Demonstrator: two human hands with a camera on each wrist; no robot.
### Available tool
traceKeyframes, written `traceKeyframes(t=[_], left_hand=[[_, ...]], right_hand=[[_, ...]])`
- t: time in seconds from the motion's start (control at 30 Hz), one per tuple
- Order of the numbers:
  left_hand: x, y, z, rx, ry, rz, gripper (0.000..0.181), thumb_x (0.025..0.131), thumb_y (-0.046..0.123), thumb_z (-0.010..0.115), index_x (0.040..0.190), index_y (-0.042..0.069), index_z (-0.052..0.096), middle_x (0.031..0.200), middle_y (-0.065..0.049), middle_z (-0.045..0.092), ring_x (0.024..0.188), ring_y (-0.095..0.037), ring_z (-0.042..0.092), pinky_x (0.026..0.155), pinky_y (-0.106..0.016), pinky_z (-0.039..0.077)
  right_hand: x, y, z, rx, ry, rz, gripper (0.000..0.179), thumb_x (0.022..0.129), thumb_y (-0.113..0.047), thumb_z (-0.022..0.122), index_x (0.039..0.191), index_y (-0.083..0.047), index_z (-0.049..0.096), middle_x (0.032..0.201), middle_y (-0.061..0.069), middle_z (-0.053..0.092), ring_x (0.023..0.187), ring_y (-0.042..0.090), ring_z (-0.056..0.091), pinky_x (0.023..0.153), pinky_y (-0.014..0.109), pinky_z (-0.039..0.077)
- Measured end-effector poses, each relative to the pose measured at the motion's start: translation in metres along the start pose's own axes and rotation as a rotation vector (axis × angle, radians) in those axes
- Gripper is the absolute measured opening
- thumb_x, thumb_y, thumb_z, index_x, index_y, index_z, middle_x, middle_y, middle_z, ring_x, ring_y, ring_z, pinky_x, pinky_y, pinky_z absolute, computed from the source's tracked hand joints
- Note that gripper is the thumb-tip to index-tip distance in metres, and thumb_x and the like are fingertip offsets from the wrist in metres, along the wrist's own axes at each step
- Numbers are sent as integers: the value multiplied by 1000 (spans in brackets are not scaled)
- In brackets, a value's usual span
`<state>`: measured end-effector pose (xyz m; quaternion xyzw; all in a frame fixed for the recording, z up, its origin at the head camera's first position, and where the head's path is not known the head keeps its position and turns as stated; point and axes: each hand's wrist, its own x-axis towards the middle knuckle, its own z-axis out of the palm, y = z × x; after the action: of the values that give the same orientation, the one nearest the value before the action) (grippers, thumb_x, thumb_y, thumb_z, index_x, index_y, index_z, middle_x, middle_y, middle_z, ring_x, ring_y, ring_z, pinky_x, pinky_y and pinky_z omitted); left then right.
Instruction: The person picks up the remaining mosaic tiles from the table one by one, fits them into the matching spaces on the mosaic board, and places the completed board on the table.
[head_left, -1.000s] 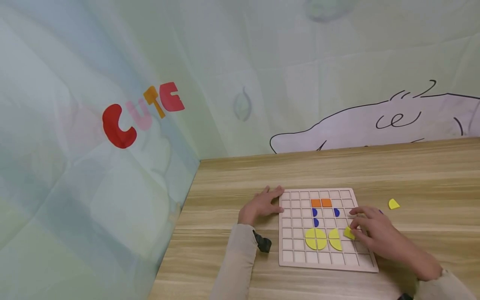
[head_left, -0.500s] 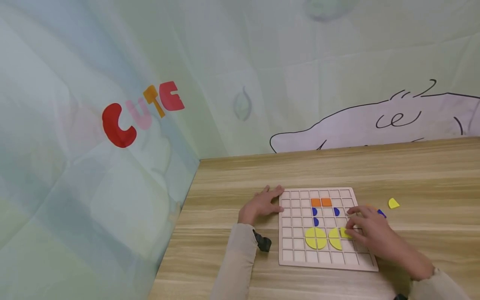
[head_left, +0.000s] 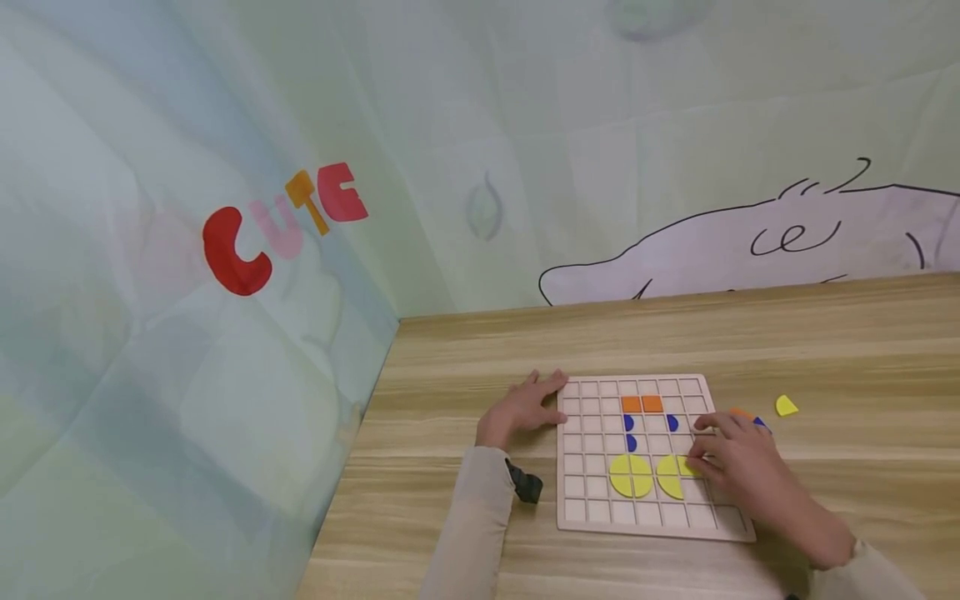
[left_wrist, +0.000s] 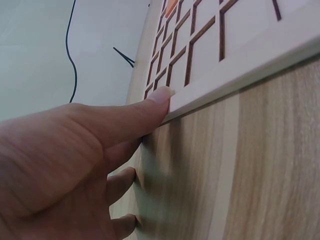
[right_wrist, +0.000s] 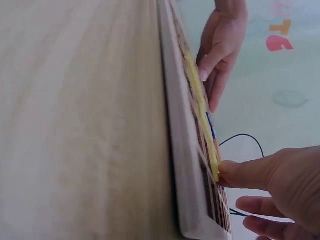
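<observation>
A pale wooden grid board (head_left: 588,519) lies on the table, with flat coloured pieces set in its cells. My left hand (head_left: 521,410) is at its left edge; in the left wrist view the thumb (left_wrist: 142,112) touches the rim and the other fingers are extended. Over the right part of the board, my right hand (head_left: 750,460) pinches a yellow quarter-circle piece (head_left: 686,463) lying in a cell beside the yellow half-disc (head_left: 670,478). The fingers partly cover that piece. In the right wrist view the thumb (right_wrist: 242,174) is against its yellow edge.
A yellow disc of quarter pieces (head_left: 631,477), two orange squares (head_left: 632,405) and several blue half-circles (head_left: 628,423) sit in the grid. Right of the board lie a loose yellow quarter piece (head_left: 785,406) and orange and blue pieces (head_left: 761,424), partly behind the right hand. Printed curtains border the table.
My right hand has moved slightly left with the yellow quarter-circle piece, which has gone from tilted above the grid to flat in a cell. The left hand has stayed put.
</observation>
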<state>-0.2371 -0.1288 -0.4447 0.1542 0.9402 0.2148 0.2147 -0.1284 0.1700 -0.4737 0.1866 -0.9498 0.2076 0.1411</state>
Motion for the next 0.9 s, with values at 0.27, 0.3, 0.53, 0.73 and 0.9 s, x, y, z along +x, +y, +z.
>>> traceKeyframes(t=[0.27, 0.3, 0.53, 0.73, 0.9], left_hand=[[1, 0, 0, 10, -1, 9, 69, 93, 34, 61, 152, 28, 26, 158, 14, 19, 150, -20, 7, 121, -46, 9], [1, 0, 0, 12, -1, 10, 69, 93, 34, 61, 152, 28, 26, 158, 14, 19, 150, -20, 7, 121, -47, 9], [1, -1, 1, 14, -3, 11, 68, 93, 34, 61, 152, 29, 26, 158, 14, 19, 150, -20, 7, 122, -46, 8], [2, -2, 2, 9, -5, 19, 69, 93, 34, 60, 152, 28, 26, 159, 13, 18, 150, -21, 6, 122, -47, 7], [2, -2, 1, 6, -2, 19, 68, 93, 33, 61, 152, 27, 26, 158, 13, 19, 150, -21, 6, 122, -46, 7]], right_hand=[[-1, -3, 3, -24, 45, -22, 18, 69, -14, 83, 68, -24, 68, 102, 8, 64, 102, 32, 52, 75, 46, 38], [-1, -3, 2, -24, 46, -22, 18, 69, -14, 83, 68, -24, 68, 102, 8, 64, 102, 32, 52, 75, 46, 37], [-1, -3, 0, -35, 4, -17, 15, 71, -16, 82, 70, -23, 69, 103, 8, 65, 103, 33, 52, 75, 48, 39], [2, 4, -11, -16, -5, 53, 6, 77, -19, 76, 79, -17, 71, 105, 14, 66, 103, 39, 54, 79, 57, 41], [5, 21, -28, -74, 80, 183, 15, 79, -22, 75, 82, -8, 70, 105, 21, 63, 99, 45, 51, 75, 58, 37]])
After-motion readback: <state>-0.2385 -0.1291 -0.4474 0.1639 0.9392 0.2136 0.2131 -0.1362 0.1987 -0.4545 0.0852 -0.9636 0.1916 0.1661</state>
